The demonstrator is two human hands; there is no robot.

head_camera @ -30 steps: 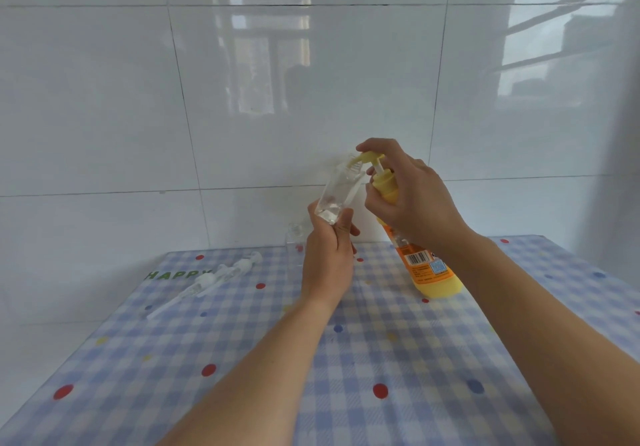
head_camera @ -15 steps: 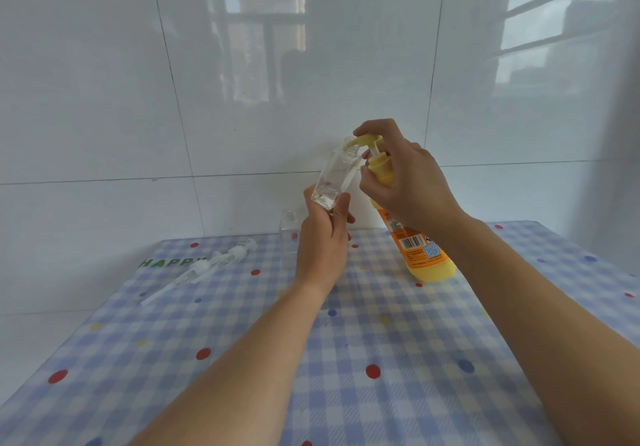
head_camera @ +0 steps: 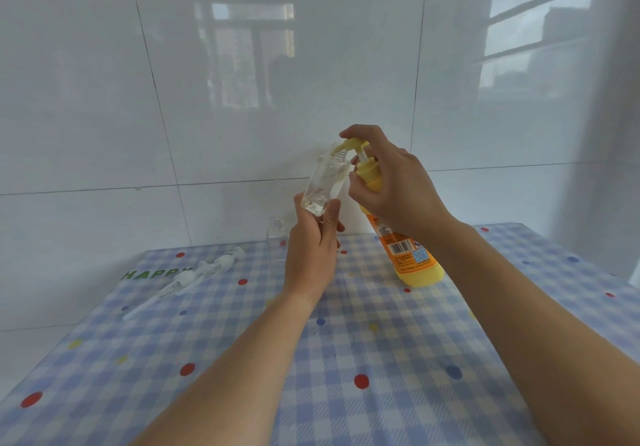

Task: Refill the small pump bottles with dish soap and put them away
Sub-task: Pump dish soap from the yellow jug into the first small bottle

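The left hand [head_camera: 313, 251] grips the small clear plastic bottle [head_camera: 323, 182], tilted above the table [head_camera: 381, 376], mouth at the spout of the yellow dish soap bottle [head_camera: 412, 258]; the right hand [head_camera: 391, 186] has fingers curled round its pump. Best press slowly, spout inside the mouth. Blue checked cloth, glossy white tiled wall [head_camera: 242, 82] behind

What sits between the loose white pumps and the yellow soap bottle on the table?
Head view: an uncapped clear bottle stands by the wall, and in front of it the left hand grips a second small bottle at the soap bottle's nozzle.
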